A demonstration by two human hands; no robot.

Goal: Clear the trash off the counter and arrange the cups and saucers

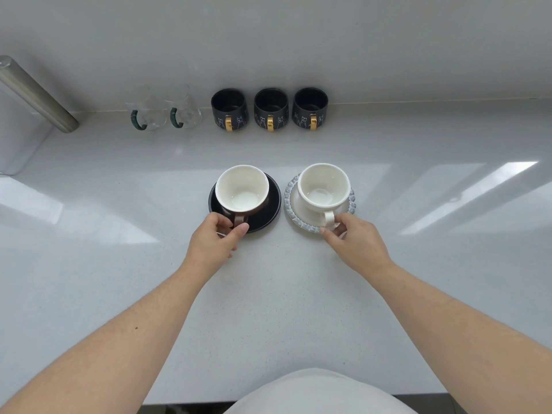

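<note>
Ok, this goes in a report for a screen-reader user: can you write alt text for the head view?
Two bare hands pinch cup handles: the left hand on a brown cup on a black saucer, the right hand on a white cup on a blue-rimmed saucer. Behind stand three black mugs and two glass mugs.

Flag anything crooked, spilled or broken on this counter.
Nothing stands out. Both cups sit upright and empty on their saucers; back mugs stand in line.
</note>
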